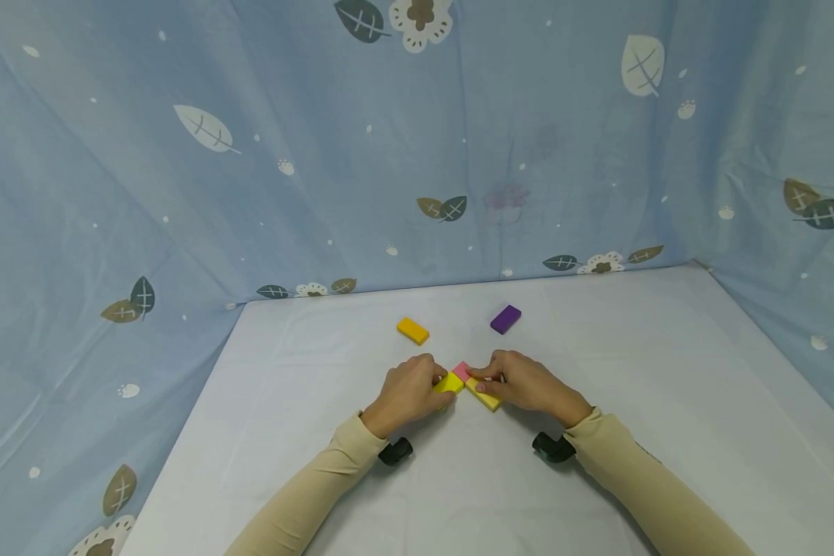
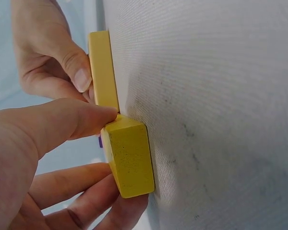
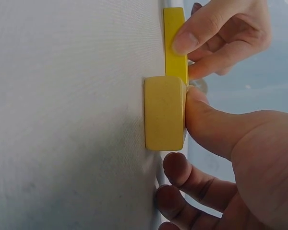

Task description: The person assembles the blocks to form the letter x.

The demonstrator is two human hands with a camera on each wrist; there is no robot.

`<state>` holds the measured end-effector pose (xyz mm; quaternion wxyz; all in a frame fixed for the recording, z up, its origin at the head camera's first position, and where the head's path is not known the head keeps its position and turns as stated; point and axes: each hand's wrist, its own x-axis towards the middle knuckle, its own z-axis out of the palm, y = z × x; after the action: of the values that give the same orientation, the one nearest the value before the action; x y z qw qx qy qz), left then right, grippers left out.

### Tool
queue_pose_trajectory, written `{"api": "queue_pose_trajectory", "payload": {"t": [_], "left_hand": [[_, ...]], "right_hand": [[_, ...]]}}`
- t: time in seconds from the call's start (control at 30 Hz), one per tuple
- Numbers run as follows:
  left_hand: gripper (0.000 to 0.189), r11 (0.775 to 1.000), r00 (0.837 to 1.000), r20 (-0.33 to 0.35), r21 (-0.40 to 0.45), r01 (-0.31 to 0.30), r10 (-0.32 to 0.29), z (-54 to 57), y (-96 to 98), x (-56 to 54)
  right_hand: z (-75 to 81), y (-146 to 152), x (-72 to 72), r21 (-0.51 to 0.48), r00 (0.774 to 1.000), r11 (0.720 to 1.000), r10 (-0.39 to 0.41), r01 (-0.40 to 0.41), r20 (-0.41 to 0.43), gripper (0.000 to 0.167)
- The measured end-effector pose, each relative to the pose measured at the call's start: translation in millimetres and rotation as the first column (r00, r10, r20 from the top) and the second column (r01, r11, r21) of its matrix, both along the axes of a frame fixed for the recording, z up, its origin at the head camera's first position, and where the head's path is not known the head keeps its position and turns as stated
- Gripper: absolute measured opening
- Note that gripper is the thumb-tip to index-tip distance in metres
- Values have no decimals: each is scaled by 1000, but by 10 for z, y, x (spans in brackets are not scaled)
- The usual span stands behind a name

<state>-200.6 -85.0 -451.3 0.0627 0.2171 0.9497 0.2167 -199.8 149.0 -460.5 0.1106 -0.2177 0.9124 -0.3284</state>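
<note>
A bright yellow block (image 1: 450, 384), a pale yellow block (image 1: 485, 394) and a pink block (image 1: 462, 371) meet on the white tabletop, with the pink one at the far side. My left hand (image 1: 411, 392) grips the bright yellow block between thumb and fingers; its end face (image 2: 130, 160) shows in the left wrist view. With thumb and index finger, my right hand (image 1: 524, 382) holds the pale yellow block. The index fingertip also reaches the edge of the pink block. In the right wrist view, the other fingers curl below the pale yellow block's end (image 3: 164, 115).
Farther back on the table (image 1: 306, 386) lie an orange-yellow block (image 1: 413, 330) at left and a purple block (image 1: 506, 319) at right. A blue patterned curtain (image 1: 361, 154) borders the table at the back and sides. Small black cameras (image 1: 395, 451) hang under both wrists.
</note>
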Motion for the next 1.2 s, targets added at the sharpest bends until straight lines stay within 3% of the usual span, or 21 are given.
{"api": "queue_pose_trajectory", "payload": {"t": [1.2], "left_hand": [[40,998,1000,3,-60,-2,2,23,2,-6]], "right_hand": [[14,-16,6,6,1000,1000,3,-3,9,37]]}}
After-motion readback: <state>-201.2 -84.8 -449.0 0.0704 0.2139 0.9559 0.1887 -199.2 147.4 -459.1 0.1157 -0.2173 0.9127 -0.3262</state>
